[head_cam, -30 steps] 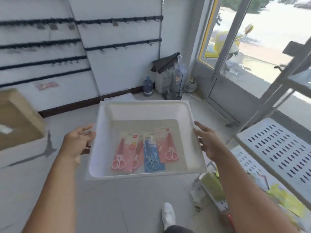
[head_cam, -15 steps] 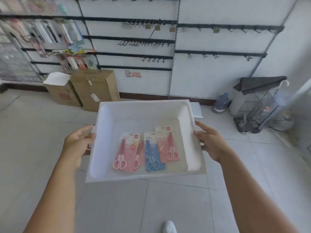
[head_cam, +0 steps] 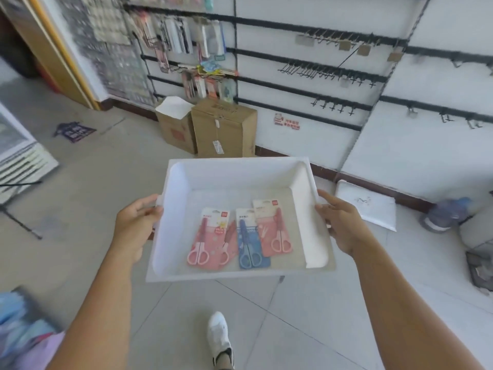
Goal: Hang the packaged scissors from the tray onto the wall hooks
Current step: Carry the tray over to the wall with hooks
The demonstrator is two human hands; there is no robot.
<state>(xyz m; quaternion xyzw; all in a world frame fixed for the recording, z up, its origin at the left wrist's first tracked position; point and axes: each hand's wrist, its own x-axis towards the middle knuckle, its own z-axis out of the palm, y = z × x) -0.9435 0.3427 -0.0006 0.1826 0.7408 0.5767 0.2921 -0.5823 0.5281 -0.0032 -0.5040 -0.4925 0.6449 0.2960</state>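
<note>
I hold a white plastic tray (head_cam: 234, 172) level in front of me, above the floor. My left hand (head_cam: 136, 222) grips its left rim and my right hand (head_cam: 340, 222) grips its right rim. Several packaged scissors lie flat on the tray floor: a pink pair (head_cam: 206, 239) at the left, a blue pair (head_cam: 249, 241) in the middle and a salmon pair (head_cam: 273, 228) at the right. A fourth pack shows partly under the pink one. Black wall hooks (head_cam: 330, 73) line rails on the white wall ahead, most of them bare.
Two cardboard boxes (head_cam: 224, 129) stand on the floor against the wall, under hooks hung with stationery (head_cam: 205, 44). A white flat tray (head_cam: 366, 206) and a water bottle (head_cam: 445, 214) lie at the right. A white rack (head_cam: 21, 158) stands left. My white shoe (head_cam: 218, 335) is below.
My view has swung left, from the glass door past the bare hooks toward the stocked part of the wall. The tray stays level in both hands and the scissors have not shifted.
</note>
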